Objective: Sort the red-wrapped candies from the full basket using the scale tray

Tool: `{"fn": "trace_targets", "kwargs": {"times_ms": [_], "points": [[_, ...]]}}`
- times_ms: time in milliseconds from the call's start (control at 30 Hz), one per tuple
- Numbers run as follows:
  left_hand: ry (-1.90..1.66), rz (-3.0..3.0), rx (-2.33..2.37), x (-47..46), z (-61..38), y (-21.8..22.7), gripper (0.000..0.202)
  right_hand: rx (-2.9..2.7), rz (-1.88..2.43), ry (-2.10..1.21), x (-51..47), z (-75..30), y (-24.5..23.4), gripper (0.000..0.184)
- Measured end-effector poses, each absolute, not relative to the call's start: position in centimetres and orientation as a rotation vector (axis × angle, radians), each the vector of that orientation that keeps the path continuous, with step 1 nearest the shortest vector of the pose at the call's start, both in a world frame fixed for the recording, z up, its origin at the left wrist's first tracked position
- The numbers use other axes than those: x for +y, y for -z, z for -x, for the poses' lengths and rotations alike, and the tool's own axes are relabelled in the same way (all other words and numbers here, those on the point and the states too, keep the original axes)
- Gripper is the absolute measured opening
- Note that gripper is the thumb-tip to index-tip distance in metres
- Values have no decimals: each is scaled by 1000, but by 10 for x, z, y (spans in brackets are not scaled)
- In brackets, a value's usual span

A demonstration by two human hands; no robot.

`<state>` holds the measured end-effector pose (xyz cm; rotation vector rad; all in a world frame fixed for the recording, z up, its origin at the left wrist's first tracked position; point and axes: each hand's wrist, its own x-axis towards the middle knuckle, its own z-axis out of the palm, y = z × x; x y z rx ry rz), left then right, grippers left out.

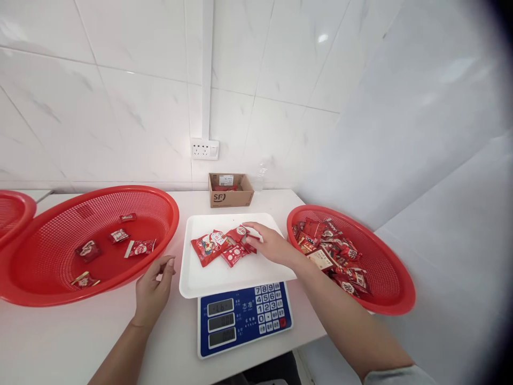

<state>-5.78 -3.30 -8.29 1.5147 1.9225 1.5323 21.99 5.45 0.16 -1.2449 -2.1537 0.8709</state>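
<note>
A white tray point(192, 278) sits on the blue-faced digital scale point(245, 315). On it lie a larger red snack packet point(209, 247) and smaller red packets, among them a dotted one point(234, 254). My right hand point(269, 241) reaches over the tray from the right, thumb and fingers apart at the edge of the small packets; part of these is hidden beneath it. To the left of the tray, my left hand point(154, 289) is held above the table with its fingers curled and the fingertips together, and nothing shows in it.
On the left, a red plastic basket point(120, 193) contains several small packets, with another red basket point(28, 206) beside it. A fuller red basket point(395, 278) of packets stands at the right. Behind the tray are a cardboard box point(232, 200) and a clear plastic item point(261, 176) near the tiled wall.
</note>
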Motion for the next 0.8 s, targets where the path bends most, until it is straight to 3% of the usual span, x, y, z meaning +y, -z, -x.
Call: {"fn": "trace_targets", "kwargs": {"times_ms": [233, 800], "points": [[-1534, -1536, 1914, -35, 56, 81, 32, -2390, 1191, -844, 26, -209, -2, 52], [-1531, -1556, 1890, -34, 56, 85, 32, -2687, 1198, -606, 8, -171, -13, 53]]}}
